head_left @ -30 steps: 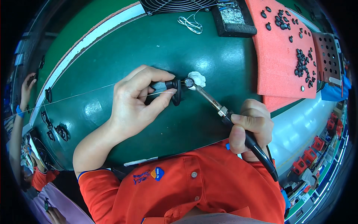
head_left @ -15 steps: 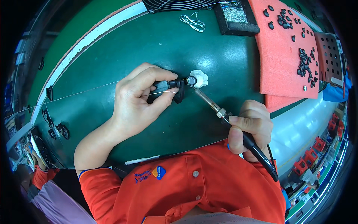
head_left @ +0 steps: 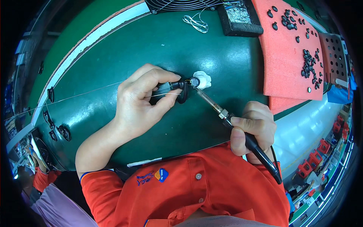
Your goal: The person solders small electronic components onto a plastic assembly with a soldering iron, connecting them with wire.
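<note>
Between thumb and fingers, my left hand (head_left: 138,100) grips a black earphone-like housing (head_left: 183,92) with a grey body behind it. A thin solder wire (head_left: 90,92) runs from the left through this hand. Thin leads reach from the housing toward a small round component (head_left: 194,81), which rests on a lump of white putty (head_left: 204,79). My right hand (head_left: 254,128) is closed around the black handle of a soldering iron (head_left: 213,105). The iron's tip is at the near edge of the round component, where I cannot tell exact contact.
Pink foam (head_left: 281,64) at the right carries many small black parts. A black tray with a silvery sponge-like insert (head_left: 239,15) and a white cable (head_left: 196,23) lie at the back, near a fan grille (head_left: 181,5). Black parts (head_left: 63,132) lie at left; another person's sleeve (head_left: 42,179) shows beyond.
Both hands, the iron and the held housing keep nearly the same place. At the far left, the other person has shifted slightly.
</note>
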A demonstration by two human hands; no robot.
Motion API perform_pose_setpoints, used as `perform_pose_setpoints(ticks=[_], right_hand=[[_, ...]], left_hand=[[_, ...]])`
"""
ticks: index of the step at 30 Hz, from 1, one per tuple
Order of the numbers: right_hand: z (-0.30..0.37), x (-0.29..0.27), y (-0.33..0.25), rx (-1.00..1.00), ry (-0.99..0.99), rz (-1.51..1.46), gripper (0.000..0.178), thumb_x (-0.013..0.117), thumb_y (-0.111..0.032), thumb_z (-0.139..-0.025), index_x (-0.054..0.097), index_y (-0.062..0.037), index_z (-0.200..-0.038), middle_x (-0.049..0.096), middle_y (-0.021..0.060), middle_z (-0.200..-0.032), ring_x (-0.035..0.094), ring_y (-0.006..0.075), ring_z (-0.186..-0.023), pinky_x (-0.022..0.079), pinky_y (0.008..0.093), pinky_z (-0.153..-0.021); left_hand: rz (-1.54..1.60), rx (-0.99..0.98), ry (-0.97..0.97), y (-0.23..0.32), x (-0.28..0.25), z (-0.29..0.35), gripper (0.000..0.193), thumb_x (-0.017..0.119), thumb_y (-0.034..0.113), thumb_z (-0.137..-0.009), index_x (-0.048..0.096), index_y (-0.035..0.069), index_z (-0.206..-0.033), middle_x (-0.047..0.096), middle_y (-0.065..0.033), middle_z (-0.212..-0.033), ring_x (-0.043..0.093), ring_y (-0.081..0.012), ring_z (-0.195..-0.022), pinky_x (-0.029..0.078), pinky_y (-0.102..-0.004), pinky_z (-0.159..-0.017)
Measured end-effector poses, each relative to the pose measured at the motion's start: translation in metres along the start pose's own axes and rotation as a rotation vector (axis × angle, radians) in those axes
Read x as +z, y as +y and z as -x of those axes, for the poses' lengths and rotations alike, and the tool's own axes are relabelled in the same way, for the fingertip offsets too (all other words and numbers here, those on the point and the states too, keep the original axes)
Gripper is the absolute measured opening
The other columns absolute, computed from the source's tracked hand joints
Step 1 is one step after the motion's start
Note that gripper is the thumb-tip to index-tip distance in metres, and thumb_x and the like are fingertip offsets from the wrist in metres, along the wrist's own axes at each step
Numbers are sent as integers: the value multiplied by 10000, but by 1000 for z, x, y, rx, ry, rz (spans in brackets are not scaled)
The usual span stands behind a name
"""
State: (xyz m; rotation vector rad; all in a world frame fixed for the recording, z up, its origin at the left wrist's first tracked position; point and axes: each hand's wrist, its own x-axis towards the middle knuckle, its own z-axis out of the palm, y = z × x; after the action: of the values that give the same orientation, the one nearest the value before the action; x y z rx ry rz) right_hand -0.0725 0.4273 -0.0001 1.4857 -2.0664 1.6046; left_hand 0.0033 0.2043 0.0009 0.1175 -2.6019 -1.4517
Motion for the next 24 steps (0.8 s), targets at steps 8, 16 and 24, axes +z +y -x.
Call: perform_pose_setpoints(ticks=[8,16,24], right_hand=[[-1,0,0,-1,-9,3,103,641,-44,-698,570,-12,-766,391,17,-472,354,142,-355,266,260,-366],[6,-6,0,0,36,-2,99,642,-54,-711,573,-11,-767,398,7,-475,357,139,-357,269,264,-365],[-2,-10,8,-75,99,81,273,762,-184,-700,647,-28,-892,397,-1,-521,379,140,-389,294,276,-367]], left_hand=[[-53,70,27,-1,1,0,225,714,-12,-669,645,37,-877,610,-62,-805,571,-138,-628,410,-244,-472],[-97,118,53,2,6,0,210,712,-14,-659,649,36,-852,617,-75,-799,613,-187,-703,468,-273,-526],[-118,-1,6,5,0,2,237,703,-25,-681,640,22,-904,576,-75,-821,545,-135,-630,421,-245,-517]])
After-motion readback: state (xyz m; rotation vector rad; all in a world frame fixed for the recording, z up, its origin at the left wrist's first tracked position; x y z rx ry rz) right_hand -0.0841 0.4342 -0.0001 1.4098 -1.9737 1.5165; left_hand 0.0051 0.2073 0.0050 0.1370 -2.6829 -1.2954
